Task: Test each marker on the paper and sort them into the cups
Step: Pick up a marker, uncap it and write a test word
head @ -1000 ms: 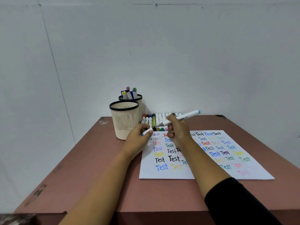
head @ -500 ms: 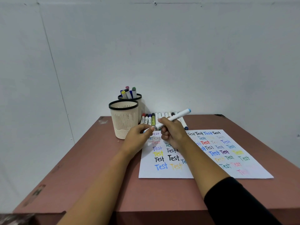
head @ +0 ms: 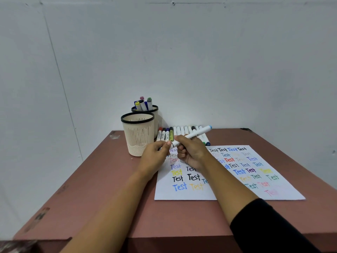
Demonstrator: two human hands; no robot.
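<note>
My right hand (head: 193, 154) grips a white marker with a light-blue end (head: 198, 132), held tilted above the top left of the paper (head: 164, 195). The paper is covered with coloured "Test" words. My left hand (head: 155, 156) pinches the marker's cap against the marker's lower end; the cap is mostly hidden by my fingers. An empty-looking cream cup with a black rim (head: 138, 137) stands left of my hands. A second cup (head: 156, 114) behind it holds several markers (head: 144, 104).
A row of several markers (head: 182, 131) lies on the table at the back, between the cups and the paper. The reddish-brown table (head: 109, 198) stands against a white wall. Its front edge is near my forearms.
My hands have come together: the cap in my left hand, apart from the marker a second ago, now meets its lower end. Both hands have shifted slightly left.
</note>
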